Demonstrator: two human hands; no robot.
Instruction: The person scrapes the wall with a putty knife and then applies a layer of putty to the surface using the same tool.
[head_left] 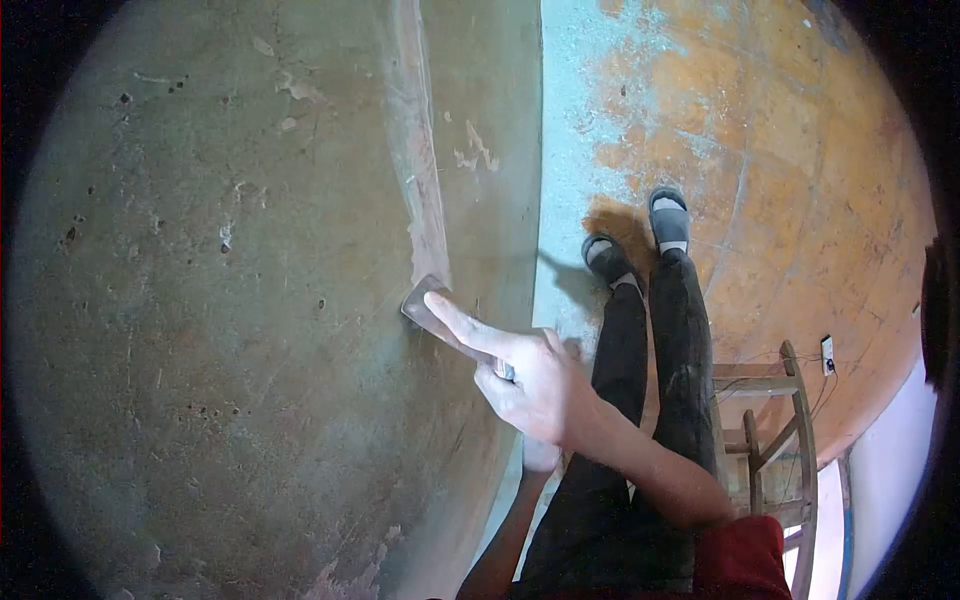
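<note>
My right hand (535, 385) grips a flat scraper (440, 322), with one finger stretched along its blade. The blade lies against the greenish-brown wall (250, 400), at the lower end of a pale smeared strip (422, 180) that runs up to the top edge of the view. Partly hidden behind my right hand and wrist is my left hand (541, 456); its fingers do not show, nor does anything it may hold.
My feet in dark slippers stand on the worn orange floor (780, 220), near its pale, spattered edge (565, 130) along the wall. A wooden ladder-like frame (803, 430) stands at the lower right, beside a white power socket (827, 355) with cables.
</note>
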